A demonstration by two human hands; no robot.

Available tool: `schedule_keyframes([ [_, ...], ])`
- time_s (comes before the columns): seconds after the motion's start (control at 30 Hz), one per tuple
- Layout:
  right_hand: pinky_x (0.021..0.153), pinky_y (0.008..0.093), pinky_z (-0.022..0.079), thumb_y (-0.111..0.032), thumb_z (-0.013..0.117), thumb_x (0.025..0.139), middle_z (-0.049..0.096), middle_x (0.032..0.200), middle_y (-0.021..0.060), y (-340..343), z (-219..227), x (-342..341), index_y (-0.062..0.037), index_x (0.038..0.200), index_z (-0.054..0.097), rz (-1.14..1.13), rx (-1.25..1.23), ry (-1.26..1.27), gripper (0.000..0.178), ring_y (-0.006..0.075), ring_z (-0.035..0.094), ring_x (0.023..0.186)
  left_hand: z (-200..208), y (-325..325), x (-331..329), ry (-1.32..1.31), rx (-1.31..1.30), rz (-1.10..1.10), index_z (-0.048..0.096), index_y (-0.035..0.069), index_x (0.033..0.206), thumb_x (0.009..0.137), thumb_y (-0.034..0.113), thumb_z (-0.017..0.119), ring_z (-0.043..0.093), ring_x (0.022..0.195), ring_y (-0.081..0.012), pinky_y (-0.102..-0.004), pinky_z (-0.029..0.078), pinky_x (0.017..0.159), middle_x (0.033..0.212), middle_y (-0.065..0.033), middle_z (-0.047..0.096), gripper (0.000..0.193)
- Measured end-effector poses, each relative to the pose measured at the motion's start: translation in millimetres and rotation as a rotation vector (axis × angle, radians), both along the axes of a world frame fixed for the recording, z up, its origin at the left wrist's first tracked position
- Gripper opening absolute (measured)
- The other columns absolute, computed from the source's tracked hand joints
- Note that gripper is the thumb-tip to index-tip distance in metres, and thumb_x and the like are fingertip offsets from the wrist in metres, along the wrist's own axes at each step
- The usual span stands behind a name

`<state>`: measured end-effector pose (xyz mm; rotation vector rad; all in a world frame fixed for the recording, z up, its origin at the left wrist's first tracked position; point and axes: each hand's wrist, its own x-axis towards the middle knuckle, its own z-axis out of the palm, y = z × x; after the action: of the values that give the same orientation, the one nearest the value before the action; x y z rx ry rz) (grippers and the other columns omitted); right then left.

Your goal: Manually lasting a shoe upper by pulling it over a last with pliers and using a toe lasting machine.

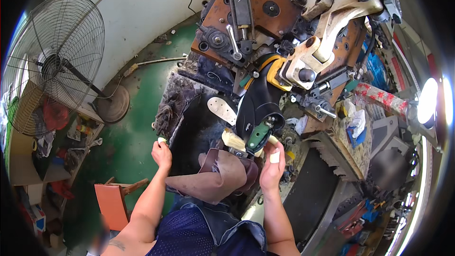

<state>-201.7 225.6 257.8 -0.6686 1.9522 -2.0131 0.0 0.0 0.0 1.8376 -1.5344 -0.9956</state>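
Note:
My left hand (162,155) is closed at the left of the dark tray, its fingers curled in. A small pale yellow bit (162,140) shows at its fingertips; whether it is held or wrapped on a finger is unclear. My right hand (272,168) is raised with fingers stretched upward, pale wraps (275,157) on them. Its fingertips are beside a green shoe-last-like block (259,137) with a dark rim; contact is hard to tell. Above the block, a black boot-shaped piece (258,97) sits in the machine. A cream insole with holes (222,109) lies left of it.
The brown machine (270,7) with a pale metal arm (327,33) rises ahead. A brown cloth (213,175) covers my lap by the black tray (189,137). Left are a large fan (57,61) and an orange-backed chair (111,204). A cluttered bench (350,149) is right.

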Motion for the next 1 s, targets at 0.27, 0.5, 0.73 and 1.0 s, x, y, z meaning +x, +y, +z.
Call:
schedule_keyframes([
  [0.27, 0.103, 0.0317, 0.043, -0.030, 0.047, 0.108, 0.068, 0.121, 0.0108, -19, 8, 18, 0.0067, 0.125, 0.064, -0.066, -0.041, -0.099, 0.044, 0.0171, 0.059, 0.114, -7, -22, 8, 0.091, -0.038, -0.006, 0.064, 0.000, 0.082, 0.096, 0.029, 0.051, 0.065, 0.069, -0.0320, -0.0465, 0.048, 0.068, 0.072, -0.0153, 0.067, 0.035],
  [0.5, 0.088, 0.0376, 0.053, -0.002, 0.060, 0.092, 0.070, 0.106, 0.0148, 35, -13, 59, -0.0008, 0.099, 0.066, -0.354, -0.110, 0.293, 0.010, 0.0278, 0.068, 0.098, 43, -79, -28, 0.534, -0.032, -0.360, 0.068, 0.002, 0.081, 0.091, 0.015, 0.054, 0.058, 0.069, -0.0155, -0.0340, 0.047, 0.065, 0.076, -0.0038, 0.065, 0.022],
  [0.73, 0.071, 0.0470, 0.049, -0.013, 0.063, 0.091, 0.062, 0.086, 0.0178, 73, -59, 127, -0.0008, 0.093, 0.063, -0.379, -0.182, 0.110, 0.012, 0.0398, 0.063, 0.081, 310, 5, -119, 0.665, -0.110, -1.126, 0.053, -0.002, 0.140, 0.101, 0.037, 0.058, 0.057, 0.123, -0.0254, -0.0383, 0.041, 0.109, 0.129, -0.0158, 0.062, 0.055],
  [1.0, 0.077, 0.0511, 0.047, -0.020, 0.058, 0.096, 0.062, 0.089, 0.0186, 189, -68, 167, -0.0001, 0.092, 0.059, -0.735, -0.039, 0.105, 0.021, 0.0419, 0.061, 0.087, 302, 37, -166, -0.078, -0.566, -1.180, 0.032, -0.003, 0.152, 0.094, 0.053, 0.064, 0.056, 0.126, -0.0318, -0.0427, 0.045, 0.106, 0.142, -0.0219, 0.054, 0.087],
])
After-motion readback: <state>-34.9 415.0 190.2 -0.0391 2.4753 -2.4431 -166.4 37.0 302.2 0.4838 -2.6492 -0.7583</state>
